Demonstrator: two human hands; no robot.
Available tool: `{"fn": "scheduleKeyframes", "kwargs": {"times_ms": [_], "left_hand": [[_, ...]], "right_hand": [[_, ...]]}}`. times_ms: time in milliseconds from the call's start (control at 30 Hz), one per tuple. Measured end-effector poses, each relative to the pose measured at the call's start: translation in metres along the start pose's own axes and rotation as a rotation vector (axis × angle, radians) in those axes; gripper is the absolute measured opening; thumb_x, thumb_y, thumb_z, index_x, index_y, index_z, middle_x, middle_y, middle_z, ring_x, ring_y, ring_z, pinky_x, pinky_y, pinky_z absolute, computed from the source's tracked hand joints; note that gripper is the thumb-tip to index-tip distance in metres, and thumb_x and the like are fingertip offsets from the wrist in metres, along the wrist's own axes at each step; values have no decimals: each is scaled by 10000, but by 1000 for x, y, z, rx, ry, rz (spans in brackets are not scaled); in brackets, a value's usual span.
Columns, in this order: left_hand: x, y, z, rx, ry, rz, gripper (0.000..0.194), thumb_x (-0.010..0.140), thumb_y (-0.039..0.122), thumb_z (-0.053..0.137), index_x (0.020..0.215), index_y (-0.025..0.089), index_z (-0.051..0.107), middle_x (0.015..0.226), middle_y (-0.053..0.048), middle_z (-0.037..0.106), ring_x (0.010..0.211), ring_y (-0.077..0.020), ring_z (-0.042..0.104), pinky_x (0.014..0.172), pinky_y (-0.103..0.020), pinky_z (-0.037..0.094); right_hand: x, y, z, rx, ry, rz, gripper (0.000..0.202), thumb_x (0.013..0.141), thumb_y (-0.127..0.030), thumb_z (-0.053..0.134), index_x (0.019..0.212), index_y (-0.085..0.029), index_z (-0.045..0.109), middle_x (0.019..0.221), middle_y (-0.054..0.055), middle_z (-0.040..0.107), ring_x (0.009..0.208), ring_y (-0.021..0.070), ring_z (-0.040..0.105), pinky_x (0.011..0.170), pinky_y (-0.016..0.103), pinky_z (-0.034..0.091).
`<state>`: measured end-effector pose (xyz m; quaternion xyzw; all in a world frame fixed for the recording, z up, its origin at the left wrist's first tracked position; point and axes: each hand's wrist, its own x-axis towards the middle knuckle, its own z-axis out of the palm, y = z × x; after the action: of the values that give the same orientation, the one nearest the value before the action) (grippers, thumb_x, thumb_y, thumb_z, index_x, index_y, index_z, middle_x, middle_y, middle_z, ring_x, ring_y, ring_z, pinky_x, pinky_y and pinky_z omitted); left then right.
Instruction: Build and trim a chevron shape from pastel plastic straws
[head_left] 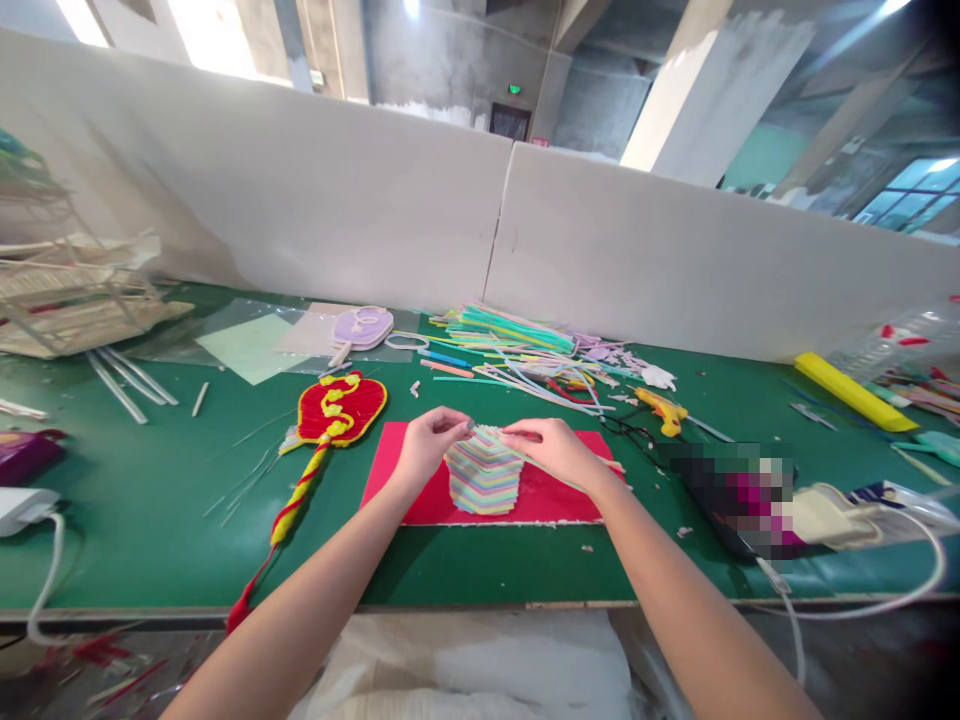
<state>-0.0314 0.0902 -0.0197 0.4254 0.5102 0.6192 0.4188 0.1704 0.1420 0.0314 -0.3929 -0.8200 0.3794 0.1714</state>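
A zigzag-striped pastel piece point(486, 475), built of rows that look like bent pipe cleaners, lies on a red mat point(559, 490). At its upper left corner my left hand point(435, 440) is closed, thumb and finger pinched together at the top row. My right hand point(551, 450) pinches a pale green pipe cleaner point(559, 480) by the upper right corner. One end of that strip trails out below the right palm, and the other runs along the top edge toward the left fingertips. The fingers partly hide the top row.
Left of the mat lies a red and yellow fan point(341, 410); behind it is a lilac fan point(362, 328). Loose pipe cleaners point(517, 335) are heaped at the back. A yellow glue gun point(661, 410) and a partly blurred dark object point(720, 500) with cables lie right. A white partition point(360, 200) stands behind.
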Motion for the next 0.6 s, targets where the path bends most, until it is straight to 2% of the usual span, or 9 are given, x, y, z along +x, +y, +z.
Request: {"fn": "scheduleKeyframes", "kwargs": {"times_ms": [167, 367, 500, 600], "left_hand": [[0, -2, -2, 66, -6, 33, 247, 643, 366, 741, 737, 154, 658, 697, -30, 694, 676, -168, 659, 655, -274, 504], [-2, -1, -2, 137, -1, 80, 205, 677, 353, 704, 742, 163, 664, 689, -33, 689, 664, -169, 646, 636, -269, 495], [-8, 5, -1, 270, -9, 222, 146, 744, 325, 638, 779, 193, 689, 761, -34, 708, 710, -175, 646, 681, -272, 501], [-14, 10, -1, 415, -66, 378, 144, 801, 298, 588, 835, 218, 703, 835, -35, 722, 767, -175, 654, 722, -266, 500]], "right_hand": [[5, -7, 10, 21, -19, 4, 325, 791, -456, 593, 943, -194, 709, 976, 62, 718, 902, 234, 641, 766, 295, 455], [10, -7, 12, -22, -58, -62, 355, 830, -469, 521, 739, -173, 695, 697, 22, 670, 660, 166, 569, 619, 261, 389], [12, -5, 2, 88, -150, -32, 386, 807, -502, 546, 831, -149, 702, 750, 34, 661, 706, 165, 544, 653, 261, 397], [13, -4, -8, 167, -238, -9, 416, 789, -516, 570, 870, -130, 704, 763, 39, 650, 708, 154, 522, 680, 264, 399]]}}
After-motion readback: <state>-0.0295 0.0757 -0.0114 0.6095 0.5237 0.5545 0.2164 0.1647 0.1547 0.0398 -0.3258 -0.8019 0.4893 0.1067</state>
